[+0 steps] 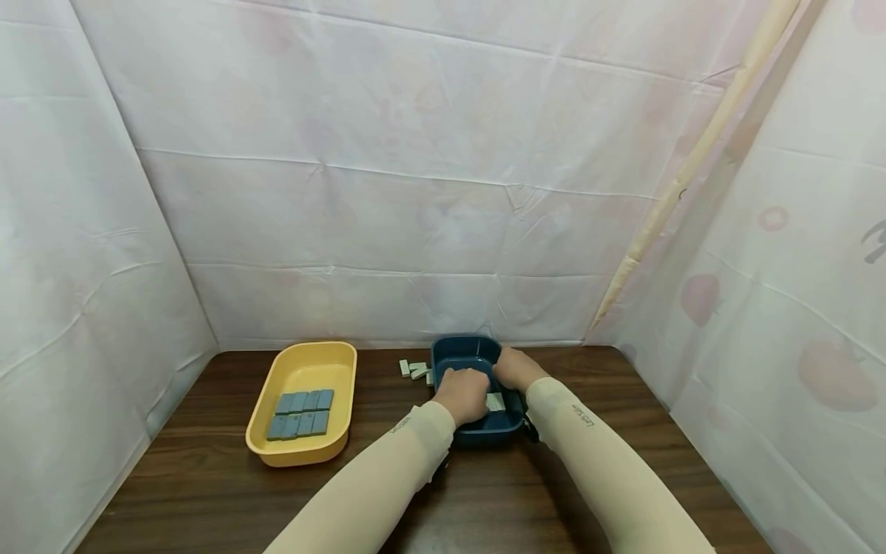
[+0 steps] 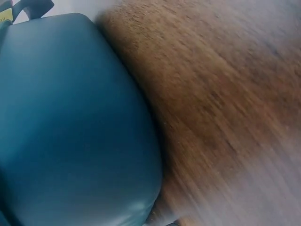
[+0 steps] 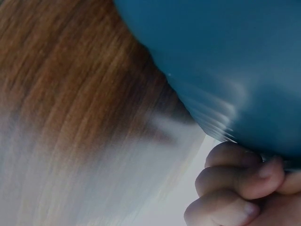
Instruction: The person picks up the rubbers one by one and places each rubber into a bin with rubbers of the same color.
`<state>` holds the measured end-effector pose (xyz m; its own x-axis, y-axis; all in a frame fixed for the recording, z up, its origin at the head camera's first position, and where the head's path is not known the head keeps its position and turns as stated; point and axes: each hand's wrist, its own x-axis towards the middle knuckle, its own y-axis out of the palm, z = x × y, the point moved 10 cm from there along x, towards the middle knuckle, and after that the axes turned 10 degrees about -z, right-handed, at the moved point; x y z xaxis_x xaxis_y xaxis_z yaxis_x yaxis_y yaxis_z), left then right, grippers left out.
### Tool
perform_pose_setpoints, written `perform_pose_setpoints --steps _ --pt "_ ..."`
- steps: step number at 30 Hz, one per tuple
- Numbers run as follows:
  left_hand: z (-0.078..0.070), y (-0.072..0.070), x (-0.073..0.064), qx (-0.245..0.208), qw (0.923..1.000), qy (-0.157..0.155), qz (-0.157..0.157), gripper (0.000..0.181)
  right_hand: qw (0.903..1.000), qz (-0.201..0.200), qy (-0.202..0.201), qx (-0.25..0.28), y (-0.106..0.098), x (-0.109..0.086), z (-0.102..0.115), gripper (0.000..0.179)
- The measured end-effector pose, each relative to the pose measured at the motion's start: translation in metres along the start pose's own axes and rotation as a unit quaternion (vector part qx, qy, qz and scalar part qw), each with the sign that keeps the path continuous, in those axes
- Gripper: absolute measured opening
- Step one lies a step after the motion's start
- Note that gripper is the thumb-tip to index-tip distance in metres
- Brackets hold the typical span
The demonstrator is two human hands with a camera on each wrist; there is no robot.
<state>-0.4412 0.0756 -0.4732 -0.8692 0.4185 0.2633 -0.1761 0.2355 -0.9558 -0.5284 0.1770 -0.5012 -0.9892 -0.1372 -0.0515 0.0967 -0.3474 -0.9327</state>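
Observation:
A dark blue tray (image 1: 487, 437) stands on the table with a few white tiles (image 1: 494, 402) inside. My left hand (image 1: 464, 395) is over its left side, back upward, its fingers hidden behind the knuckles. At the tray's right rim is my right hand (image 1: 517, 368). In the right wrist view the fingers of that right hand (image 3: 230, 186) are curled close together, right at the rim, and no tile shows between them. The left wrist view has only the outer wall of the blue tray (image 2: 80, 117), without the hand.
To the left stands a yellow tray (image 1: 339, 445) holding two rows of grey-blue tiles (image 1: 299, 425). Several loose white tiles (image 1: 418, 370) lie just left of the blue tray on the brown wooden table (image 1: 388, 492). White sheeting (image 1: 388, 215) encloses the back and sides.

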Motion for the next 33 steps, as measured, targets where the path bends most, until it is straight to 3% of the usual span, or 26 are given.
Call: perform_pose_setpoints --steps 5,14,18,21,25,28,33 --pt "0.007 -0.009 0.001 -0.004 0.9999 0.005 -0.011 0.046 1.0000 0.000 -0.005 -0.001 0.000 0.000 0.001 0.051" --pt "0.032 -0.040 0.001 0.028 0.9981 0.008 -0.055 0.015 0.9999 0.001 0.014 0.007 0.005 0.001 -0.003 0.046" --pt "0.050 -0.056 -0.001 0.024 0.9960 -0.003 -0.086 0.022 0.9997 0.000 0.022 0.000 0.006 0.001 -0.005 0.055" --pt "0.069 -0.063 -0.004 0.000 0.9950 -0.028 -0.096 0.034 0.9998 -0.004 0.022 -0.003 0.006 0.002 -0.005 0.062" --pt "0.099 -0.066 -0.011 -0.039 0.9923 -0.089 -0.077 0.036 0.9998 -0.007 0.021 -0.001 0.006 0.002 -0.006 0.061" --pt "0.116 -0.066 -0.017 -0.032 0.9907 -0.125 -0.045 0.026 0.9997 -0.007 0.023 -0.005 0.005 0.001 -0.009 0.063" --pt "0.124 -0.063 -0.023 -0.002 0.9906 -0.137 0.002 0.014 0.9995 -0.012 0.029 -0.007 0.001 -0.002 -0.015 0.065"
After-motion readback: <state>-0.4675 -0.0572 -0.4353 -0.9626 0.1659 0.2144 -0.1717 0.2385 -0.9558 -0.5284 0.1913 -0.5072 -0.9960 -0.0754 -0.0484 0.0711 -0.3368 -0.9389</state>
